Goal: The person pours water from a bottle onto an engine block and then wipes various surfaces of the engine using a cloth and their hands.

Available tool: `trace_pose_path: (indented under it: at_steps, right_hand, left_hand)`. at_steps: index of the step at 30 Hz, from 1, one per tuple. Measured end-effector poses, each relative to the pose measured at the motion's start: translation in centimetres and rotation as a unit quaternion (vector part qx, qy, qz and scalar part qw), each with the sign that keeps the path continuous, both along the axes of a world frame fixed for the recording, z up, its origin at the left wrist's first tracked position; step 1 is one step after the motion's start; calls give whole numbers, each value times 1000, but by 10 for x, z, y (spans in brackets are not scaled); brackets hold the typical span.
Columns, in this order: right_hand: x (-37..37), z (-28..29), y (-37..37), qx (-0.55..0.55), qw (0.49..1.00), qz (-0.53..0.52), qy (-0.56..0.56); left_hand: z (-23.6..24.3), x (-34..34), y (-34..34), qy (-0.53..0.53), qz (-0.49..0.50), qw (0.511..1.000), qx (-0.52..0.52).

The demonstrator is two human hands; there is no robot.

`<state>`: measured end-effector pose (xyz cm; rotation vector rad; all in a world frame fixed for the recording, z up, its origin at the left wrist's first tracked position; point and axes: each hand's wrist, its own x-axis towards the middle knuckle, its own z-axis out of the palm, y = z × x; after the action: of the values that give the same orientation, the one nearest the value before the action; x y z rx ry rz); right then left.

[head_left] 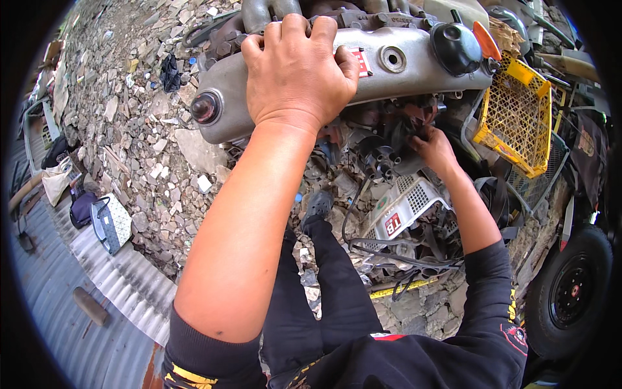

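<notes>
My left hand [298,78] grips the top of a silver engine valve cover [414,71], fingers curled over its far edge. The cover has a round hole, a red-and-white label, a dark cap at its left end and, toward the right, a black dome-shaped fitting [453,48] beside an orange piece [486,42]. Below the cover, my right hand [429,144] reaches among dark engine parts, its fingers bent around something I cannot make out; some fingertips are hidden. Black cylindrical parts [379,159] lie just left of it.
A yellow crate [538,123] stands at right, above a spare wheel [570,288]. A white plastic crate [408,211] and tangled cables lie below the engine. Rubble [142,117] covers the ground. Corrugated sheets [71,311], bags and a cylindrical piece lie at left.
</notes>
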<state>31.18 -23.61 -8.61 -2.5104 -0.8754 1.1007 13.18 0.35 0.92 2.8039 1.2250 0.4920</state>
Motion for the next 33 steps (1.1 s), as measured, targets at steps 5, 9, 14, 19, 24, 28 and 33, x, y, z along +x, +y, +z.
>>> trace_pose_path:
  at_steps: [5,9,14,19,24,28,33]
  right_hand:
    - [-12,-7,22,37,997,43,56]
    - [-13,-18,35,64,979,189,46]
    - [-1,-17,44,126,939,314,68]
    - [15,-9,30,64,941,328,-55]
    - [-11,-23,8,94,964,-160,190]
    - [-15,-66,-4,150,928,-297,168]
    - [-13,-38,2,97,993,56,26]
  left_hand:
    - [2,4,-2,-7,-11,1000,-17]
    - [2,5,-1,2,-6,1000,-5]
    - [1,4,-1,0,-8,1000,-3]
    - [1,2,-1,-6,-6,1000,-9]
    - [0,1,-1,-3,2,1000,-23]
    - [3,8,-2,-11,-11,1000,-27]
    - [-2,1,0,-12,-9,1000,-11]
